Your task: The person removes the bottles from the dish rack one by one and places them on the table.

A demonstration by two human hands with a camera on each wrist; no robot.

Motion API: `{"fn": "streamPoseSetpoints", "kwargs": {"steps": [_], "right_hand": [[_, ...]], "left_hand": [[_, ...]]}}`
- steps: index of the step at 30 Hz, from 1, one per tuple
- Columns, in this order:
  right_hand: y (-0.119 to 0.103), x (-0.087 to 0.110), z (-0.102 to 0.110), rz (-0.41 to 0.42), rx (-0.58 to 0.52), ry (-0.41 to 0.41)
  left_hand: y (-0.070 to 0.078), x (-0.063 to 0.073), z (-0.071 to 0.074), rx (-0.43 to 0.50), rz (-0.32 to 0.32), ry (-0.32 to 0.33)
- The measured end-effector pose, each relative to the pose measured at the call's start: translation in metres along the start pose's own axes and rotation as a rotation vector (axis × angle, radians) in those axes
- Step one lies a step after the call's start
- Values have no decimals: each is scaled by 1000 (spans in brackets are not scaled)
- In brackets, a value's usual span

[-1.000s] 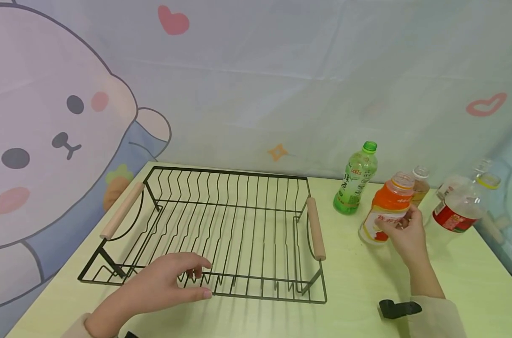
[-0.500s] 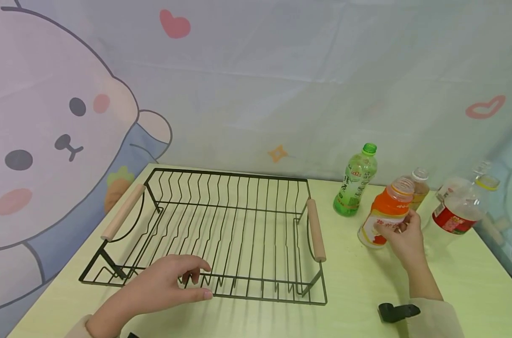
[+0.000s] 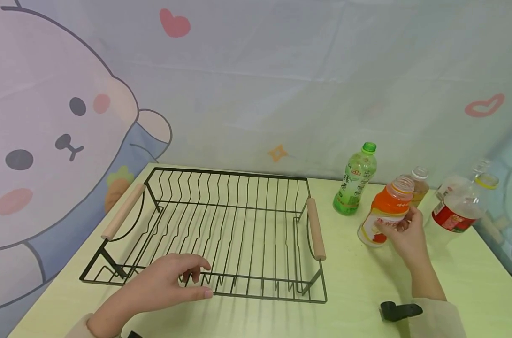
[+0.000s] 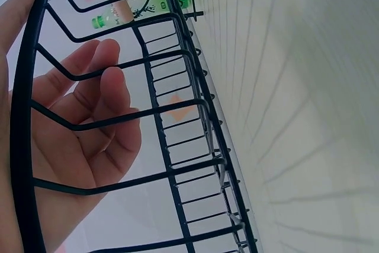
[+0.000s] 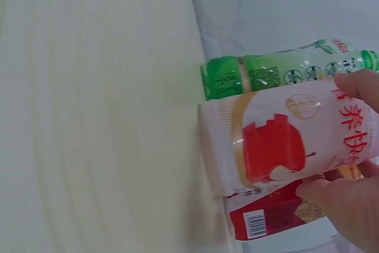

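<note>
My right hand [image 3: 408,237] grips a plastic bottle [image 3: 386,211] with an orange and white label, thumb on one side and fingers on the other. It has no cap, and its base is at the table top. In the right wrist view, the same bottle [image 5: 278,137] shows a red apple picture. My left hand [image 3: 164,284] hovers by the front of a black wire dish rack [image 3: 247,278], fingers loosely bent around nothing. Rack wires cross in front of the left hand [image 4: 83,117] in the left wrist view.
A green bottle [image 3: 355,180] stands left of the gripped one. An amber-tinted bottle [image 3: 419,188] is partly hidden behind it. Farther right are a red-labelled bottle [image 3: 456,218] and another clear bottle [image 3: 450,185]. The rack has wooden handles [image 3: 316,230]. A printed cloth [image 3: 247,94] hangs behind the table.
</note>
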State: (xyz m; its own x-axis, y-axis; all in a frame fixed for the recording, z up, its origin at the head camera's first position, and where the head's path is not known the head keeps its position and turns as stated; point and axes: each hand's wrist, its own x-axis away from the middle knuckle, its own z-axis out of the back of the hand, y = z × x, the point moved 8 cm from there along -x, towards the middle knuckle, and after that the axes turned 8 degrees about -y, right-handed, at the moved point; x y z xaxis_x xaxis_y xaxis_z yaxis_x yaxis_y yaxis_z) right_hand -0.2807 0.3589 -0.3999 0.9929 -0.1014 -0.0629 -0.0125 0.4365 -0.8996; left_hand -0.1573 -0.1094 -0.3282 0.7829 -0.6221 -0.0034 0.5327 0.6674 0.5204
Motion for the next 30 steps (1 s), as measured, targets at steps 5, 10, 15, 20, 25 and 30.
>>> {"fn": "streamPoseSetpoints", "kwargs": {"steps": [5,10,15,20,25,30], "right_hand": [[-10,1,9,31,-27,5],[-21,6,23,37,-125,64],[-42,14,37,62,-102,160],[-71,21,51,131,-37,220],[-101,28,47,266,73,178],[-137,34,29,380,239,45]], "left_hand": [[0,-2,0,0,7,-27],[1,-4,2,1,-11,-64],[1,-6,3,24,12,-109],[3,-9,6,-1,52,-134],[11,-16,21,-72,67,-127],[23,-28,43,-180,71,-99]]}}
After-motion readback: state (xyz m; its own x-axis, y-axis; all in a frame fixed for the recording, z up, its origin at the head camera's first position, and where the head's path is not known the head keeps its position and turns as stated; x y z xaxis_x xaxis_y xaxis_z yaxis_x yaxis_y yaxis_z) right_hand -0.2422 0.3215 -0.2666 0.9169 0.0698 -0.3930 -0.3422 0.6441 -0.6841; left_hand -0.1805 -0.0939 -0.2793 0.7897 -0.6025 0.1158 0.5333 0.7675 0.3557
